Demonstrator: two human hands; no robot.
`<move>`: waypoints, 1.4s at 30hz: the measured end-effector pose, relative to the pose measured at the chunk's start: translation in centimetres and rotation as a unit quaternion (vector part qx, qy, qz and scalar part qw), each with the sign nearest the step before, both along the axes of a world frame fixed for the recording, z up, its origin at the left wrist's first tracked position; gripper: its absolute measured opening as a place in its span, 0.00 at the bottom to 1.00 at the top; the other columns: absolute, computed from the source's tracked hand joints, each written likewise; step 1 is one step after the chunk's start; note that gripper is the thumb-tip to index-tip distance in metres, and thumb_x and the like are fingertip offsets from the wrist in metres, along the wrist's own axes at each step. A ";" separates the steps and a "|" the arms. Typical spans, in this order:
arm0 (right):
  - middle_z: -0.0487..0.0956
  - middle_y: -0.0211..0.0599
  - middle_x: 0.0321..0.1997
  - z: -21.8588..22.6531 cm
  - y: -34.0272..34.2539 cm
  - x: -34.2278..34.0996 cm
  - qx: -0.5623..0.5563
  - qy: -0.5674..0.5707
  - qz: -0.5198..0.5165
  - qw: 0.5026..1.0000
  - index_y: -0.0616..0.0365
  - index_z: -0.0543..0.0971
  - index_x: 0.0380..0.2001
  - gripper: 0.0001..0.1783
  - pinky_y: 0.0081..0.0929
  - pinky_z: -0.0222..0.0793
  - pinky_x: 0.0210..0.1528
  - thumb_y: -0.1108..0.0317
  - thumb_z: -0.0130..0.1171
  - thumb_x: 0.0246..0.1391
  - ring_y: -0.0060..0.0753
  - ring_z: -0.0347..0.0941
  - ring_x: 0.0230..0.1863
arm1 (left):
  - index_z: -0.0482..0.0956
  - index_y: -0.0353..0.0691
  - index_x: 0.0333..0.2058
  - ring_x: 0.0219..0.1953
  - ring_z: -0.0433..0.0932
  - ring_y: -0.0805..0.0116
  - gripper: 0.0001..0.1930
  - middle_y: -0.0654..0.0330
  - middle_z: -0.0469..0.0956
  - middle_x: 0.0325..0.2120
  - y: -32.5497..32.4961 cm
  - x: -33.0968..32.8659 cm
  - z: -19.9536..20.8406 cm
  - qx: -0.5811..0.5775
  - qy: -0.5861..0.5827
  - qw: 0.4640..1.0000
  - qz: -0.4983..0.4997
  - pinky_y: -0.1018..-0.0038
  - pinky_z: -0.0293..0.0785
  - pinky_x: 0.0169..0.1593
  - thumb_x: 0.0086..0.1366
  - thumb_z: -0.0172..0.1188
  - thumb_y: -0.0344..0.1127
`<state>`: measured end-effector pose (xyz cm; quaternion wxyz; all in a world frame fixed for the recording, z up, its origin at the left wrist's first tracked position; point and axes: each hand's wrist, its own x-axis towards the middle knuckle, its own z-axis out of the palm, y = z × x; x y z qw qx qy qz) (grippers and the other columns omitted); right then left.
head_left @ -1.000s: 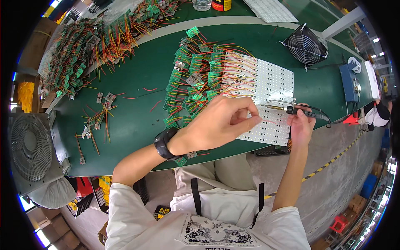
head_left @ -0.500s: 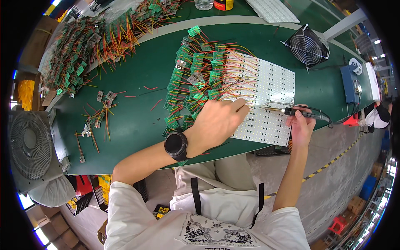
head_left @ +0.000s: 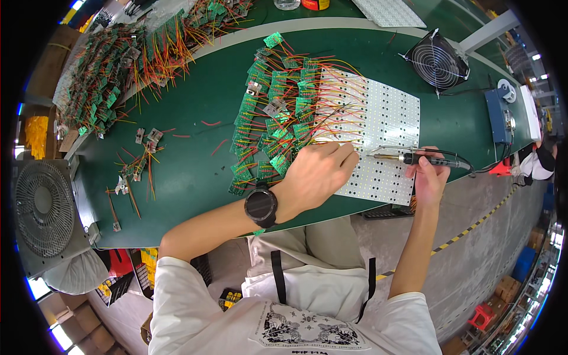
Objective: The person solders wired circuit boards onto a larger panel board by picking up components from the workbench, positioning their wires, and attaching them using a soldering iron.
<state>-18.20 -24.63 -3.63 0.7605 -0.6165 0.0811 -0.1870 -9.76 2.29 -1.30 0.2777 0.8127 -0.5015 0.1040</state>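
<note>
My right hand [head_left: 431, 178] grips the dark handle of a soldering iron [head_left: 410, 158]; its tip points left, just over a white perforated LED panel [head_left: 393, 112]. A thin metal tube curves along the iron above its barrel. Reaching across from the left, my left hand [head_left: 319, 175] rests at the panel's left part with fingers closed in a pinch; what they hold is hidden. Beside it lie rows of small green circuit boards [head_left: 278, 83]. Their red and yellow wires [head_left: 343, 89] stretch onto the panel, several ending near its dotted holes.
A black fan [head_left: 436, 62] with a wire guard stands at the far right, near a blue soldering station [head_left: 497, 117] and a solder spool [head_left: 506, 93]. A large heap of wired boards [head_left: 97, 83] fills the far left. Loose wired pieces [head_left: 142, 160] lie on the green table [head_left: 195, 160].
My left hand has shifted slightly right and lower along the panel. The soldering iron stays nearly in place, its tip over the panel.
</note>
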 end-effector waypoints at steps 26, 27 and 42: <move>0.78 0.42 0.30 0.8 0.9 0.0 -0.053 0.014 0.036 0.998 0.69 0.75 0.39 0.12 0.25 0.70 0.23 0.78 0.61 0.51 0.33 0.75 0.21 | 0.73 0.35 0.31 0.29 0.75 0.64 0.09 0.59 0.70 0.26 0.1 0.0 -0.4 0.015 0.003 1.000 0.000 0.70 0.73 0.27 0.49 0.55 0.30; 0.78 0.42 0.30 0.8 0.9 0.0 -0.054 0.016 0.035 0.998 0.69 0.75 0.40 0.12 0.25 0.70 0.23 0.78 0.61 0.51 0.33 0.75 0.21 | 0.73 0.35 0.32 0.29 0.75 0.64 0.10 0.59 0.70 0.27 0.1 0.0 -0.4 0.016 0.004 1.000 -0.003 0.70 0.73 0.27 0.49 0.55 0.30; 0.79 0.42 0.31 -0.1 -0.2 -0.2 -0.019 -0.008 0.020 1.000 0.69 0.74 0.41 0.13 0.27 0.70 0.21 0.77 0.60 0.51 0.32 0.74 0.19 | 0.73 0.34 0.32 0.30 0.75 0.63 0.10 0.58 0.71 0.28 0.1 -0.1 0.0 0.027 0.006 1.000 -0.007 0.70 0.74 0.28 0.49 0.55 0.30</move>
